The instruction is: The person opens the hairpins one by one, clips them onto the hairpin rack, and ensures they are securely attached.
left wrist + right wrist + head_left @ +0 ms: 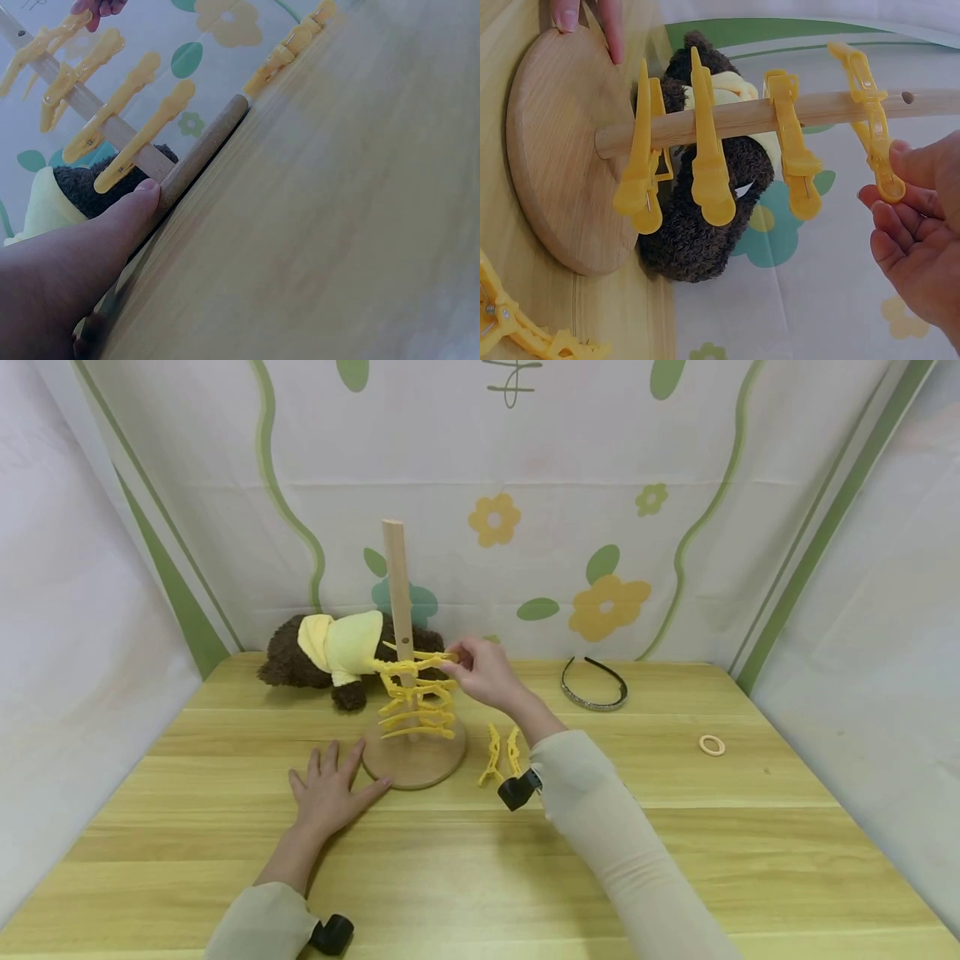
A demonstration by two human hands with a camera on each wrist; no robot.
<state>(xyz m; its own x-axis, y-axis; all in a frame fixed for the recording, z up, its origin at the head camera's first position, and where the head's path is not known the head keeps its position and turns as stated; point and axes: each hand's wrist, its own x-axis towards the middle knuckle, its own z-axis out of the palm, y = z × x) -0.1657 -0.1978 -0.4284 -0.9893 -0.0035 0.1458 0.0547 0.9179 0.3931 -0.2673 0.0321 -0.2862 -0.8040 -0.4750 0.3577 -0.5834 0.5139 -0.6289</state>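
Note:
A wooden post stands upright on a round wooden base. Several yellow hair clips are clamped across it, one above another, such as this low hair clip. My right hand pinches the end of the topmost hair clip between thumb and fingertips, while that clip sits around the post just below a small hole. Flat on the table, my left hand has its fingers spread, and its thumb and index finger touch the base's rim.
Two loose yellow hair clips lie right of the base, partly behind the right wrist's camera. Behind the post is a brown plush toy in a yellow top. A headband and a small ring lie farther right on the table.

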